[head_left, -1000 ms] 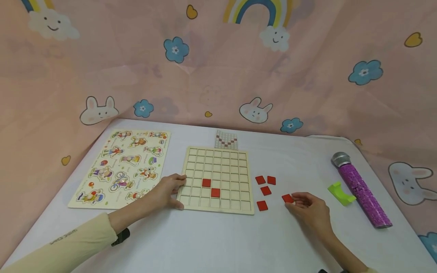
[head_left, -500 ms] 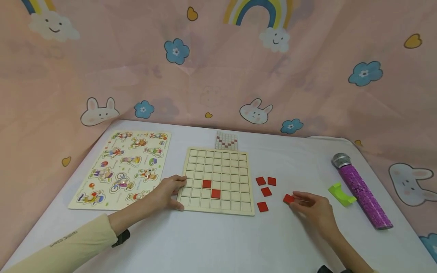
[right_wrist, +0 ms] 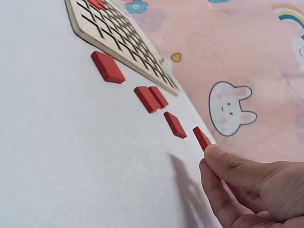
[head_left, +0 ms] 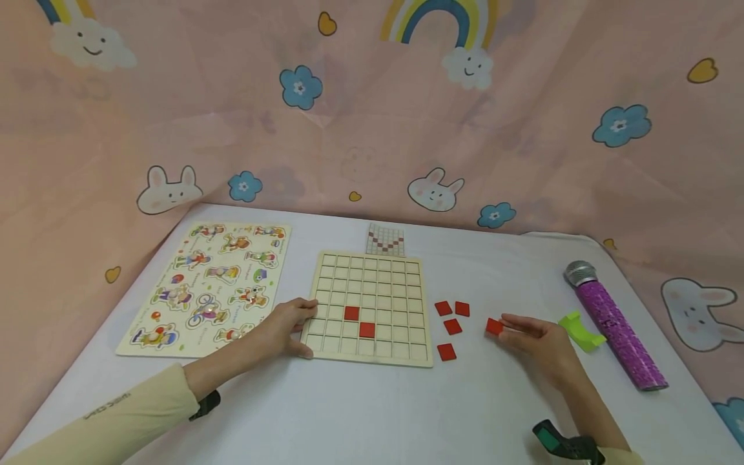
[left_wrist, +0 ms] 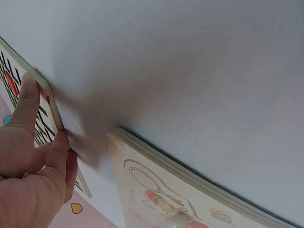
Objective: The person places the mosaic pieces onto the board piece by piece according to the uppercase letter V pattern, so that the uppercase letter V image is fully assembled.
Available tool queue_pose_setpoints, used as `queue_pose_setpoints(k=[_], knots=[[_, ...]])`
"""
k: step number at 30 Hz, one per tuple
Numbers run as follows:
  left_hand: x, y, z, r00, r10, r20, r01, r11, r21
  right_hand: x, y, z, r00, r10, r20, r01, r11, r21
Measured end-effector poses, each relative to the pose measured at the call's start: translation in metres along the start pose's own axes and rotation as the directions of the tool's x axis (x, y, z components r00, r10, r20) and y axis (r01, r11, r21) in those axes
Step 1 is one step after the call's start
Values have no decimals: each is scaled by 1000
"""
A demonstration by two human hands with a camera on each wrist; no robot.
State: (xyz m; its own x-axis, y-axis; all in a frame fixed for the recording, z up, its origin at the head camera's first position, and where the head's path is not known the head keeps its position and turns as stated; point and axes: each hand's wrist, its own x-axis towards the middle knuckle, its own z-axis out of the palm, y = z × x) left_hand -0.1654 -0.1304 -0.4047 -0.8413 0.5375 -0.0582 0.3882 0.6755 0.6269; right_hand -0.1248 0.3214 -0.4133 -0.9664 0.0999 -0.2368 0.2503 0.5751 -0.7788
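Note:
A pale wooden grid board (head_left: 372, 258) lies on the table, with two red square tiles (head_left: 351, 313) set diagonally in its cells. My left hand (head_left: 287, 327) grips the board's near left corner, thumb on the near edge and fingers along the left side, as the left wrist view also shows. Right of the board, my right hand (head_left: 540, 345) pinches one red tile (head_left: 494, 327) by its edge between thumb and fingertips. In the right wrist view this tile (right_wrist: 201, 138) is held tilted above the cloth. Several loose red tiles (head_left: 446, 352) lie between board and right hand.
Behind the board lies a small pattern card (head_left: 385, 239). A picture puzzle board (head_left: 221, 290) is at the left. On the right are a green curved block (head_left: 581, 331) and a purple glitter microphone (head_left: 622, 332). A pink printed curtain (head_left: 372, 116) hangs behind the table.
My right hand has lifted the red tile slightly and shifted a little right and away from me; its wrist strap has come into view. The left hand and the board have stayed put.

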Motion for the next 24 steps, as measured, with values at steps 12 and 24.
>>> queue_pose_setpoints(k=[12, 24], knots=[[0, 0, 0, 1000, -4, 0, 4, 1000, -9, 11, -17, 8, 998, -40, 48, 37, 998, 52], [0, 0, 1, 998, 51, -21, -51, 998, 24, 21, -35, 23, 994, -98, 52, 92, 989, 118]])
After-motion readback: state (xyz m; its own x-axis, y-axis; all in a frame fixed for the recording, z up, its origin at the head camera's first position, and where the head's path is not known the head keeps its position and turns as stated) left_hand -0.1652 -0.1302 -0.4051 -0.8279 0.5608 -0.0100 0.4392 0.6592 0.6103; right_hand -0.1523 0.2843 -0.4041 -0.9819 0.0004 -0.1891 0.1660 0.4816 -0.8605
